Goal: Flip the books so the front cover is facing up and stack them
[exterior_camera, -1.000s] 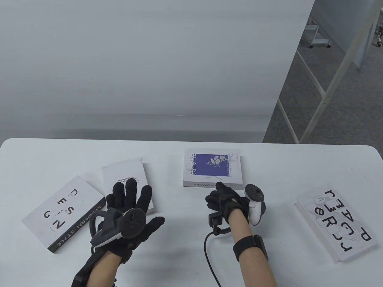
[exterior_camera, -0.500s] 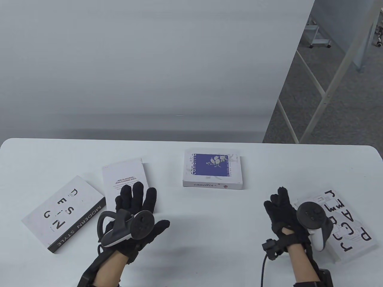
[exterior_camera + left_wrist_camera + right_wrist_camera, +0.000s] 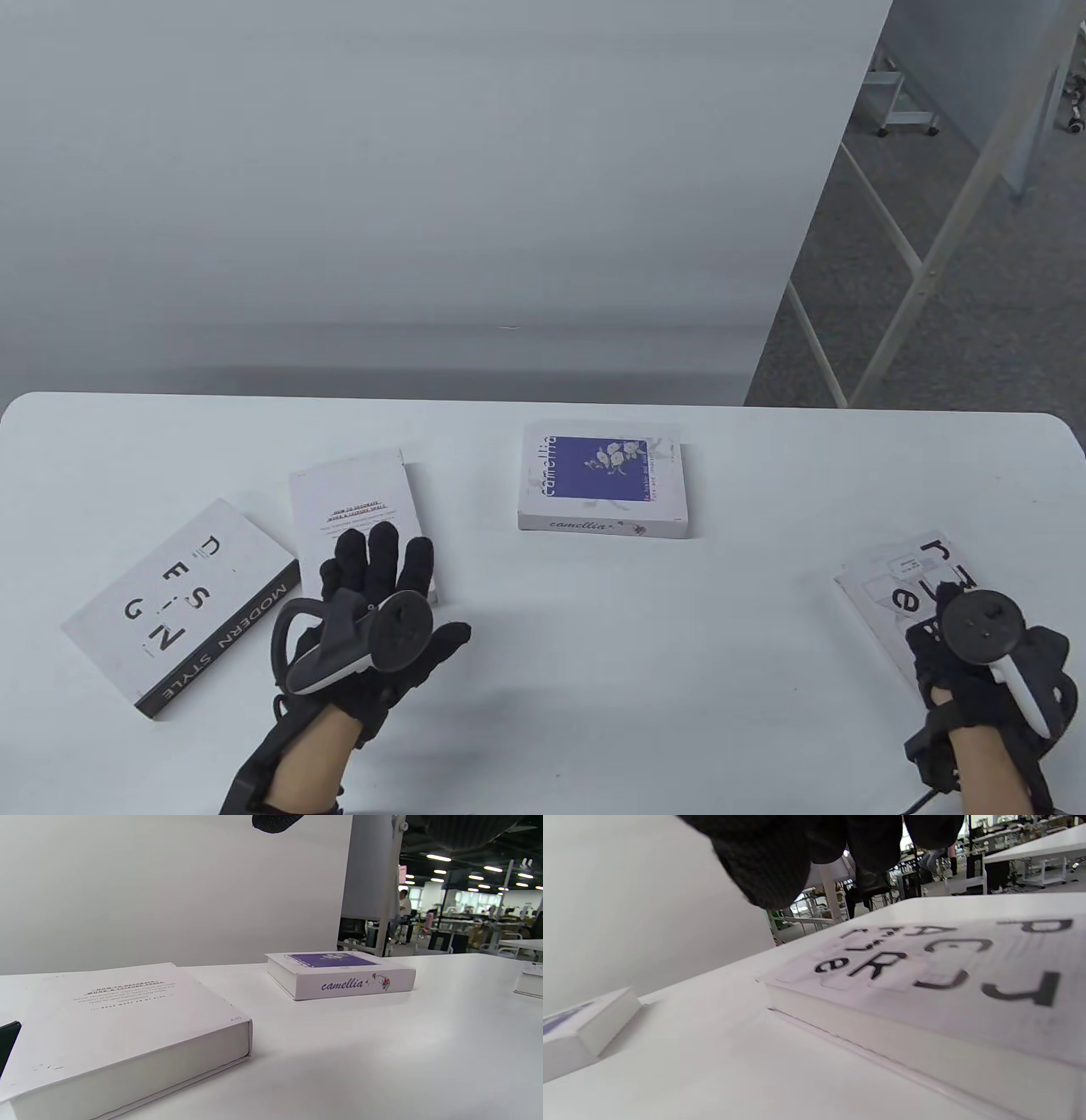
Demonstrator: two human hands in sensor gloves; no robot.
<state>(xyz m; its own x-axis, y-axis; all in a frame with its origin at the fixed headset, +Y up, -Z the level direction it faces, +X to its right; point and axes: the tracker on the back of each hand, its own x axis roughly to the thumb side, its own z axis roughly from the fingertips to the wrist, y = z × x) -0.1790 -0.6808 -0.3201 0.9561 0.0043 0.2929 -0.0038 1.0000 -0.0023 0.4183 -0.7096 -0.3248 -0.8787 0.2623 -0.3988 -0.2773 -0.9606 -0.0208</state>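
Four books lie on the white table (image 3: pixel 594 679). Taking the purple-covered book (image 3: pixel 604 480) at the middle as landmark: far to its left lies the black-spined book (image 3: pixel 170 607), with the plain white book (image 3: pixel 356 497) between them; well to its right lies the big-lettered book (image 3: pixel 891 581). The left hand (image 3: pixel 382 611), fingers spread, rests on the white book's near end. The right hand (image 3: pixel 984 671) is over the lettered book; its grip cannot be told.

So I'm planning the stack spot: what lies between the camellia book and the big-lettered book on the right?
Only bare table lies between the camellia book and the lettered book; the table view and right wrist view both show it.
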